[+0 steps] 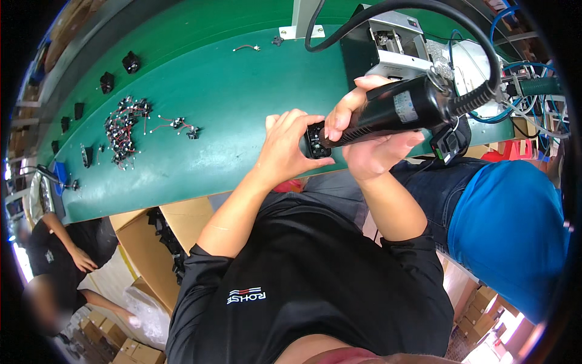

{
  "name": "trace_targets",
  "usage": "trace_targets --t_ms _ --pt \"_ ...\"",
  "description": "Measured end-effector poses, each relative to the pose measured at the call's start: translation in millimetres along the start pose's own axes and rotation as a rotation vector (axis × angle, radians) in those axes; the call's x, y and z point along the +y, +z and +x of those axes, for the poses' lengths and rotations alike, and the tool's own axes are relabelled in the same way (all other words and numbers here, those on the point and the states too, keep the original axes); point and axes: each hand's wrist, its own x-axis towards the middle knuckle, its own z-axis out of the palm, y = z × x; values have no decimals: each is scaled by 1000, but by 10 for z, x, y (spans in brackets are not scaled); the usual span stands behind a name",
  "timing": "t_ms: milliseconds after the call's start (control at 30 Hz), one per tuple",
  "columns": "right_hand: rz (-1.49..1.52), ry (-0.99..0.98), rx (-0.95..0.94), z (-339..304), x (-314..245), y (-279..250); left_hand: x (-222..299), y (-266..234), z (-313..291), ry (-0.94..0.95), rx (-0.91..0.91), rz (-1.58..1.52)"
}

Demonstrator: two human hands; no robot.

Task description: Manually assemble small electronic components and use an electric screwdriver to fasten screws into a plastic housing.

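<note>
My left hand (285, 145) grips a small black plastic housing (314, 141) between thumb and fingers, just over the green bench. Small parts show inside the housing, too small to name. My right hand (370, 155) is wrapped round a black electric screwdriver (403, 103), which lies tilted with its thick black cable leaving the far right end. The tool's front end points at the housing. Fingers hide its tip, so I cannot tell whether it touches.
A cluster of small wired parts (124, 130) lies on the bench (224, 91) to the left, with black housings (131, 62) along the far side. A metal machine (394, 42) stands at the back right. An open cardboard box (145, 242) and co-workers flank me.
</note>
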Motion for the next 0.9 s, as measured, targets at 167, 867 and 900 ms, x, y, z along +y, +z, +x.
trace_targets --t_ms 167,867,900 --pt "-1 -7 5 -7 31 -11 0 2 0 -1 22 -7" --pt "-279 -459 196 647 -780 -653 72 -48 7 -23 -19 47" --pt "-332 -459 238 696 -801 -662 63 -39 20 -17 -21 42"
